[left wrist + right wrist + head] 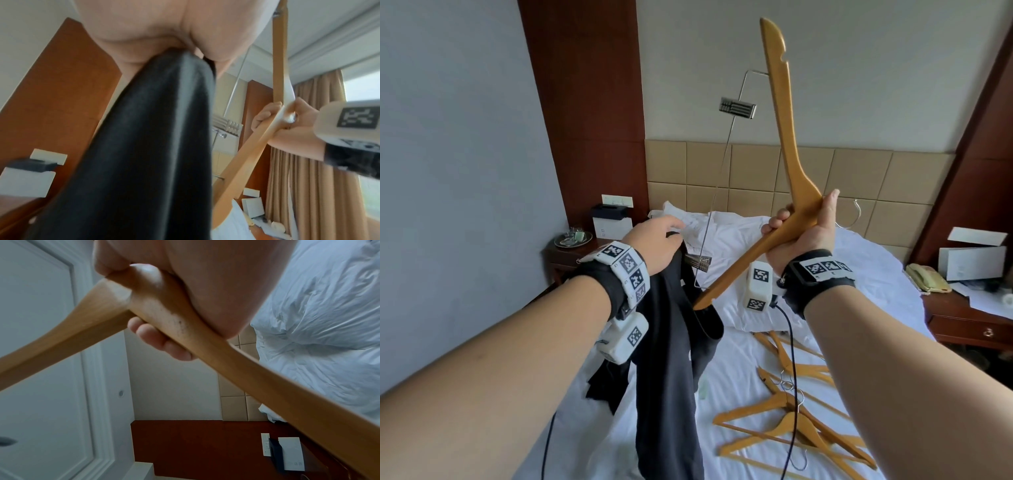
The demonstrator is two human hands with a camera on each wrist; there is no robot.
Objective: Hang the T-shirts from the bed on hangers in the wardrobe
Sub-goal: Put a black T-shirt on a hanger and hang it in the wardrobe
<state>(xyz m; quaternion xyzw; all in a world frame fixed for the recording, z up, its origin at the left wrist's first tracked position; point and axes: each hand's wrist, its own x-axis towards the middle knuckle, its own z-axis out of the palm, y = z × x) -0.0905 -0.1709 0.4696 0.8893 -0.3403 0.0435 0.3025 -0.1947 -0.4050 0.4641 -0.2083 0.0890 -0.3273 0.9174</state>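
My left hand (657, 240) grips a black T-shirt (671, 370) by its top edge, and the cloth hangs down over the bed (876, 274). My right hand (801, 233) holds a wooden hanger (780, 137) at its middle, one arm pointing up, the other arm slanting down. That lower arm's tip pokes into the shirt's opening. In the left wrist view the black T-shirt (148, 146) fills the middle below my left hand (144, 35), with the hanger (279, 65) to its right. The right wrist view shows my fingers (160, 340) curled round the hanger (226, 356).
Several more wooden hangers (791, 421) lie on the white sheet at the lower right. White clothes and a pillow (729, 233) lie near the padded headboard (756, 171). A nightstand (571, 250) stands left, another with a phone (928, 277) right.
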